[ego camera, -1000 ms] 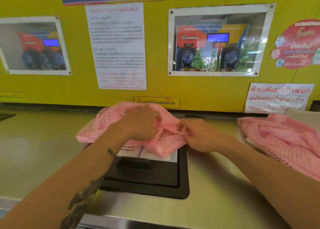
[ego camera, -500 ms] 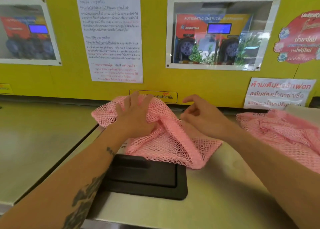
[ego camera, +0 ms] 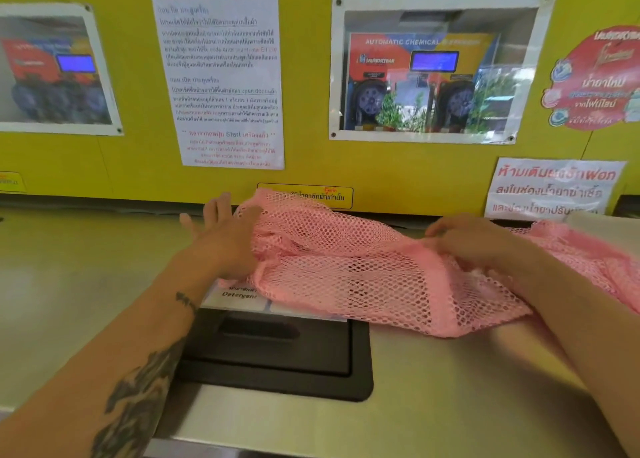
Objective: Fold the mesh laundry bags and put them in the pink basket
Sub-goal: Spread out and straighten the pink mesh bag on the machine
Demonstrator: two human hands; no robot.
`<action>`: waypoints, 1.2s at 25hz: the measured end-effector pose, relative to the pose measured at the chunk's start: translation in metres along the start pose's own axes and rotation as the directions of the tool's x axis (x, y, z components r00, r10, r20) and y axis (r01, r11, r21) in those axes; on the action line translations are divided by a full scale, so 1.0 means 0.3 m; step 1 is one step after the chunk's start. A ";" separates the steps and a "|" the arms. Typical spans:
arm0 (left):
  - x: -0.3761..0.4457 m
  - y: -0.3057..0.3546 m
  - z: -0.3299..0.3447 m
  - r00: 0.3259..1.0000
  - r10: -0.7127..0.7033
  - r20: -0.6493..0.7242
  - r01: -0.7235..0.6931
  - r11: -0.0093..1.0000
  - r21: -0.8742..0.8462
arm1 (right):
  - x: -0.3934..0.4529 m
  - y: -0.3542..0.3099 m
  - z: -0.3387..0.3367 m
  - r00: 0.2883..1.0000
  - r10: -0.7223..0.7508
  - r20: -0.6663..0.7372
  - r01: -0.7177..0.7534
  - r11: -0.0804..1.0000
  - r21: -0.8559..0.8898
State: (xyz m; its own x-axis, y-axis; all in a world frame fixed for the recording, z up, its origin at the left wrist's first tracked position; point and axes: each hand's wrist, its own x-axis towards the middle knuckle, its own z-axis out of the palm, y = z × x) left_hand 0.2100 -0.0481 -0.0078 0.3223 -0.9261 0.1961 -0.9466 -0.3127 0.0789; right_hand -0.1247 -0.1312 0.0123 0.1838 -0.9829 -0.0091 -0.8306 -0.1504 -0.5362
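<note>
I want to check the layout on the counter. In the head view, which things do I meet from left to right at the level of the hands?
left hand → pink mesh bag being spread → right hand → second pink mesh pile at the right edge.

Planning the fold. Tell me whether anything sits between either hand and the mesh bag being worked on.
Nothing visible does. The left hand rests flat against the mesh bag at its left edge, and the right hand touches its right side. The pink basket is out of view.
</note>
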 end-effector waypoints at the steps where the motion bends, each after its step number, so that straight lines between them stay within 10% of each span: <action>1: -0.005 0.007 -0.008 1.000 -0.009 -0.007 0.009 1.000 -0.026 | 0.000 -0.008 0.000 0.993 -0.044 -0.105 0.047 0.999 0.024; 3: -0.023 0.060 -0.027 0.993 0.022 -0.115 -0.036 0.991 -0.125 | 0.002 -0.053 0.030 0.934 -0.219 -0.282 0.205 0.976 -0.077; 7: -0.105 0.221 -0.050 0.837 0.259 -0.483 -0.369 0.918 -0.147 | -0.005 -0.181 0.198 0.897 -0.442 -0.026 0.424 0.875 -0.232; 12: -0.153 0.285 0.041 0.822 0.570 -0.006 -0.568 0.818 -0.094 | 0.025 -0.159 0.188 0.923 -0.375 -0.085 0.339 0.898 -0.281; 16: -0.115 0.235 0.059 0.885 0.384 0.263 -0.371 0.923 -0.097 | 0.070 -0.008 0.020 0.937 -0.113 -0.332 0.100 0.993 -0.055; 20: -0.069 0.117 -0.008 0.962 0.188 0.198 -0.195 0.981 0.015 | 0.033 0.127 -0.015 0.915 0.075 -0.396 -0.195 0.942 -0.272; 26: -0.090 0.168 -0.028 0.948 0.214 -0.236 -0.177 0.970 0.169 | -0.037 -0.103 0.068 0.899 -0.364 -0.242 0.367 0.930 -0.036; 30: -0.072 0.168 0.034 0.955 0.267 0.131 -0.260 0.963 -0.067 | -0.095 -0.179 0.191 0.882 -0.417 0.218 0.434 0.900 -0.032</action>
State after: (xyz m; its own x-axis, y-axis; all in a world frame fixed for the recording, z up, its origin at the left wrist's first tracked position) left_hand 0.1551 -0.0459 -0.0179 0.0536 -0.9954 0.0799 -0.9948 -0.0464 0.0902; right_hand -0.0553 -0.0889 -0.0071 0.6234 -0.7813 0.0315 -0.6851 -0.5652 -0.4595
